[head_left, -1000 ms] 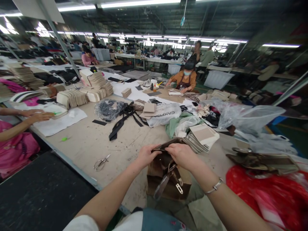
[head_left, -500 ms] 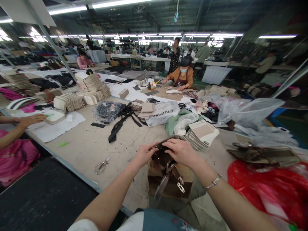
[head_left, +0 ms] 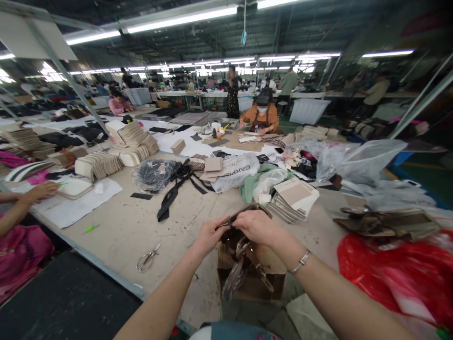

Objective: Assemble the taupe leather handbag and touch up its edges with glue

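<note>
A brown handbag (head_left: 276, 278) stands at the table's near edge, its upper part gathered between my hands. My left hand (head_left: 211, 233) pinches the left side of its top edge. Close beside it, my right hand (head_left: 255, 227) has its fingers bent over the same edge, pressing it; some fingertips are hidden. A strap with a metal clasp (head_left: 266, 279) hangs down the near side, together with a piece wrapped in clear plastic (head_left: 234, 281). To the left of the bag lie metal scissors (head_left: 148, 258).
Stacked beige panels (head_left: 293, 198) lie beyond the bag, near a printed white plastic bag (head_left: 237, 172) and black straps (head_left: 173, 189). A red plastic bag (head_left: 385, 274) and another brown bag (head_left: 389, 223) lie right. Co-workers sit across the table and at left.
My right hand has shifted left along the bag's edge, closer to my left hand, its fingers more curled. The clasp strap has swung slightly. The camera view has moved a little.
</note>
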`<state>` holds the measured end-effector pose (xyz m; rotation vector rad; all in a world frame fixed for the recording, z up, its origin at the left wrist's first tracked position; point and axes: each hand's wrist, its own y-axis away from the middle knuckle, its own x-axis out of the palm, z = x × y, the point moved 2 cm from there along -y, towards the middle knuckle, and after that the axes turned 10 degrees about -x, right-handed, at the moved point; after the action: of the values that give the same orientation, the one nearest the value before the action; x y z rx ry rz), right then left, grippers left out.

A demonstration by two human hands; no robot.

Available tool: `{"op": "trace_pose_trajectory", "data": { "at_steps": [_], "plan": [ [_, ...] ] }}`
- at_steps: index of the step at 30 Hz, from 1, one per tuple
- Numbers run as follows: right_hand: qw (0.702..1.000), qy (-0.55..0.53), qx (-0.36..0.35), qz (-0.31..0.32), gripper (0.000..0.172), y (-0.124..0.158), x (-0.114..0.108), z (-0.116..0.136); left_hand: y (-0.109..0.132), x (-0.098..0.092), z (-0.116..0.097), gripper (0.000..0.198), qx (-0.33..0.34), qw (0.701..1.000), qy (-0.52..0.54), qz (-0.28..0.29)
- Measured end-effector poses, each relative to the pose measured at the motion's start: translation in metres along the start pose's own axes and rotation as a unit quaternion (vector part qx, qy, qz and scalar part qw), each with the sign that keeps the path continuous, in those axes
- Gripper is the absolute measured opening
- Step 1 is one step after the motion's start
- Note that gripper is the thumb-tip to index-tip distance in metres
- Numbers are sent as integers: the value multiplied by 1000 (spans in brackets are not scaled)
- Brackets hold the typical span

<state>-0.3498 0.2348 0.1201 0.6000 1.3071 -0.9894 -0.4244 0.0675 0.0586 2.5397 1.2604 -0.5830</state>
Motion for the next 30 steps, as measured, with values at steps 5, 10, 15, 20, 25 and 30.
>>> {"op": "trace_pose_trajectory", "data": {
  "at_steps": [5, 10, 15, 20, 25, 30],
  "plan": [
    [999, -7, 14, -29, 22, 0, 2, -1, 0, -1, -2, 35, 7, 1000, 13, 16],
    [997, -24, 48, -53, 18, 0, 7, -3, -2, -1, 1, 32, 21, 1000, 17, 10],
    [994, -34, 94, -39, 24, 2, 5, -3, 3, 0, -1, 31, -7, 999, 31, 9],
    [992, 0, 123, -15, 28, -3, 5, -4, 2, 2, 2, 33, -29, 999, 44, 0],
    [988, 47, 150, -6, 31, -5, 4, 0, 0, 2, 3, 31, -40, 999, 34, -15],
    [983, 91, 159, -10, 30, -7, 1, 6, -1, 1, -3, 28, -43, 998, 26, -24]
  ]
}}
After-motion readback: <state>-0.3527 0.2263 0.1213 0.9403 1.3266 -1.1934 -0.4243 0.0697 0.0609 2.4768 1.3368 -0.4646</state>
